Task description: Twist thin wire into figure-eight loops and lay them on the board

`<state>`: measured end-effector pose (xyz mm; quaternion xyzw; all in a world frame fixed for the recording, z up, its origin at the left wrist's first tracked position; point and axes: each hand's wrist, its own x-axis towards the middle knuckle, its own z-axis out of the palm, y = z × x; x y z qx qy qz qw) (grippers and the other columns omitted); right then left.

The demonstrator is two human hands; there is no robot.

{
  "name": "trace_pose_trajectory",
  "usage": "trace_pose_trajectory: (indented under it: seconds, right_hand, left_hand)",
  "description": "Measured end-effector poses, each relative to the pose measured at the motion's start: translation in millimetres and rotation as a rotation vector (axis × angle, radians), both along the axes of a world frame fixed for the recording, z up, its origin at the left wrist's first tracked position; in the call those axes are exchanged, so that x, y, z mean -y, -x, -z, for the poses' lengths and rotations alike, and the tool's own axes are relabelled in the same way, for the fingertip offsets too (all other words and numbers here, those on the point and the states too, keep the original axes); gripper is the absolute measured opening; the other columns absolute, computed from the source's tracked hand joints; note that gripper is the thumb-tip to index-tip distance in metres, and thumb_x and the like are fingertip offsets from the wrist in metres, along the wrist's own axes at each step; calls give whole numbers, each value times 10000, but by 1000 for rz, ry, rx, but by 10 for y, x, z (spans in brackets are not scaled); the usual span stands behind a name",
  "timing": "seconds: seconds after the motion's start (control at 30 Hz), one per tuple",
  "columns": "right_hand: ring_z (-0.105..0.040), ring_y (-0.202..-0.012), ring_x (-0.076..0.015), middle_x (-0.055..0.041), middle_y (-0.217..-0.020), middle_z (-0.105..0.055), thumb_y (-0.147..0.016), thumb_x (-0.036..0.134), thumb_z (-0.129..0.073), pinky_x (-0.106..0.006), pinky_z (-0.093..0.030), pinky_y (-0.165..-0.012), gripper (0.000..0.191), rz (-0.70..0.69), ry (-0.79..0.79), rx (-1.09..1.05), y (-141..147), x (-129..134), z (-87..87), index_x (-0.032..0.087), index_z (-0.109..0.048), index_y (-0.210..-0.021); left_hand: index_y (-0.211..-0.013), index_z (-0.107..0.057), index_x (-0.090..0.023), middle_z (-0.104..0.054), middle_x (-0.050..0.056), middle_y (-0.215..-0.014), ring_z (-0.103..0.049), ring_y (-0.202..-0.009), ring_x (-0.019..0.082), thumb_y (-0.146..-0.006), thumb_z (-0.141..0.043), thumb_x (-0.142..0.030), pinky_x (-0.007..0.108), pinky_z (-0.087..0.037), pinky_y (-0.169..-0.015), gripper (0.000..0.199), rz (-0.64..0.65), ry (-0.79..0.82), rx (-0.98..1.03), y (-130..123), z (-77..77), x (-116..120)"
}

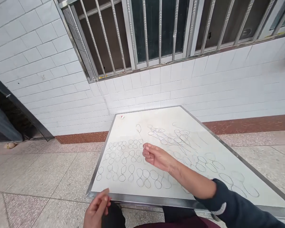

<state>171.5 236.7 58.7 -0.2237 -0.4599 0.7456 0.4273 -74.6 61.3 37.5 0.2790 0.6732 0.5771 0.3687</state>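
Note:
My right hand (154, 155) reaches over the white tabletop with thumb and fingers pinched together. From its fingertips a thin wire (140, 130) runs up, with a loop at its far end. Below and around this hand lie many thin wire figure-eights (131, 172) in rough rows. My left hand (98, 205) is at the near left corner of the table, fingers curled and thumb pressed in. Whether anything is between those fingers cannot be made out.
The white table (152, 115) has a metal edge and stands near a white tiled wall (142, 91). Tangled loose wires (171, 139) lie toward its back. A small red-and-white object (122, 117) sits at the far left corner. Barred windows (160, 31) are above.

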Motion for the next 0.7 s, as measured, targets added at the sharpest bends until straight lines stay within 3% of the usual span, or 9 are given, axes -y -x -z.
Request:
trace_pose_trajectory:
  seconds: [0.07,0.13,0.2,0.33,0.47,0.57,0.7]
  right_hand:
    - [-341,-572,-85,38,-660,-440,-845,413,-679,-229,-225,-520,276,-183,76,-107,237,457,3,201,-501,-851]
    - [-337,-563,-84,31,-660,-486,-877,413,-645,-237,-225,-531,259,-215,29,-106,406,818,14,198,-502,-863]
    - [-355,-570,-91,19,-689,-539,-914,430,-585,-246,-256,-552,246,-178,-62,-17,507,1064,31,201,-502,-876]
    - [-411,-588,-124,19,-701,-588,-934,402,-514,-272,-315,-581,185,-29,-272,291,562,1309,89,229,-487,-872]
    - [-457,-590,-145,15,-718,-624,-927,319,-475,-286,-324,-572,88,82,-486,539,550,1438,125,248,-502,-881]
    - [-501,-622,-161,3,-735,-639,-920,294,-470,-295,-343,-580,74,113,-553,575,560,1531,104,254,-509,-871]
    - [-533,-647,-171,-2,-743,-646,-919,288,-472,-299,-362,-587,84,123,-580,564,593,1654,66,254,-507,-851]
  left_hand:
    - [-1118,-668,-140,-703,96,-914,-665,-804,229,-742,-750,-455,361,-546,-683,497,136,-267,54,-92,-253,-171]
    - [-1181,-597,-158,-649,92,-1119,-649,-929,204,-901,-593,-379,402,-554,-787,356,156,-335,50,-198,-439,-304]
    - [-1213,-573,-171,-605,101,-1214,-626,-1005,218,-918,-573,-339,429,-543,-841,339,163,-366,53,-312,-524,-349]
    - [-1210,-580,-185,-617,99,-1199,-625,-1006,210,-909,-587,-337,410,-530,-858,337,178,-402,90,-513,-494,-221]
    - [-1182,-610,-212,-677,70,-1041,-639,-936,164,-815,-709,-276,319,-488,-856,386,136,-457,249,-598,-451,-59]
    - [-1124,-637,-202,-681,45,-964,-636,-849,128,-762,-758,-238,281,-481,-820,384,68,-490,366,-596,-458,10]
    - [-1096,-650,-209,-666,46,-1043,-628,-812,103,-755,-766,-237,267,-478,-802,361,29,-491,435,-577,-475,80]
